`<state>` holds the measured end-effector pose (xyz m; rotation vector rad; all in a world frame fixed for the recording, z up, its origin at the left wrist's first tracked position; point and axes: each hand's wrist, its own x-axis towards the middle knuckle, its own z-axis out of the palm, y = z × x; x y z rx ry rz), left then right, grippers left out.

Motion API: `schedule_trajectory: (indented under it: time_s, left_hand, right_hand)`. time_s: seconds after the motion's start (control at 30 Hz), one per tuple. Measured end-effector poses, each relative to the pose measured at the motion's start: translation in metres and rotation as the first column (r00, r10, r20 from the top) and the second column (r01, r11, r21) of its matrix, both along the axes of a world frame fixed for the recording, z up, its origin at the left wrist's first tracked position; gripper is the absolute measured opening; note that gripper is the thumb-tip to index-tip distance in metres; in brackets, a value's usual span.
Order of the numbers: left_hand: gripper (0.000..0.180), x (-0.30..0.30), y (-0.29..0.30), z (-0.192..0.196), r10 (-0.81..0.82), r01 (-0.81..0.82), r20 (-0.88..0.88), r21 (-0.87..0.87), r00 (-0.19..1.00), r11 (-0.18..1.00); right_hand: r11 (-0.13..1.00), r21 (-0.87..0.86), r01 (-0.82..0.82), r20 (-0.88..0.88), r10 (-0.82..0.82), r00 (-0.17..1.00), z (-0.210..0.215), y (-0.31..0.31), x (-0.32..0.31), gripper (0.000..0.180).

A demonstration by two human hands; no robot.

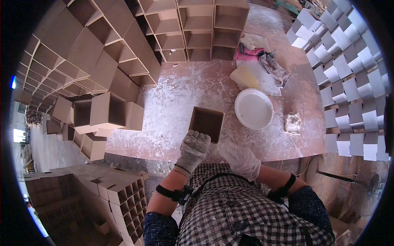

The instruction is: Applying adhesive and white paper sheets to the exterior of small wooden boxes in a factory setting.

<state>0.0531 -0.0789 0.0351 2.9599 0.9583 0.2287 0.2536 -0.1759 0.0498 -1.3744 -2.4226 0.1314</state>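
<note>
A small square brown cardboard box (207, 121), its open side facing up, stands on the dusty tabletop in front of me. My left hand (194, 148), in a grey-white work glove, grips the near left part of its rim with curled fingers. At the near right side of the box is my right hand (239, 159), in a white glove. Motion smears its fingers, so their hold on anything cannot be made out. Right of the box lies a round white basin (254, 109).
Open brown boxes (199, 37) are stacked at the back and left. Loose boxes (107, 110) lie at the table's left edge. A pale yellow piece (244, 78), a pink cloth (248, 54) and a whitish block (292, 124) lie on the right. White-and-grey boxes (349, 69) form a stack far right.
</note>
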Motion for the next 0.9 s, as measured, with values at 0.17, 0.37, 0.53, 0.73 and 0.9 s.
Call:
schedule_trajectory:
  time_s: [0.17,0.37,0.53,0.73,0.9]
  left_hand:
    - [0.014,-0.005,-0.001,0.003,-0.003,0.002,-0.062,-0.019,0.998,1.000]
    - [0.014,0.001,0.003,0.007,-0.035,0.035,-0.009,-0.011,0.999,0.999]
    - [0.013,-0.007,0.002,0.006,-0.038,0.037,-0.046,-0.010,0.998,0.999]
    - [0.016,-0.006,0.008,-0.002,-0.080,0.088,-0.172,0.043,0.982,0.995]
    - [0.019,-0.009,0.007,-0.001,-0.086,0.089,-0.070,0.044,0.994,0.995]
  right_hand:
    - [0.986,-0.139,0.097,-0.331,-0.138,0.934,0.057,0.039,-0.007,0.039]
    - [0.917,0.301,0.263,0.131,-0.312,0.941,0.011,0.091,0.002,0.033]
    - [0.970,0.161,0.183,0.131,-0.204,0.970,0.007,0.007,-0.033,0.050]
    - [0.980,-0.016,0.197,-0.128,-0.197,0.972,0.008,-0.011,-0.019,0.057]
    - [0.956,0.115,0.271,-0.253,-0.236,0.938,0.035,0.043,-0.011,0.047]
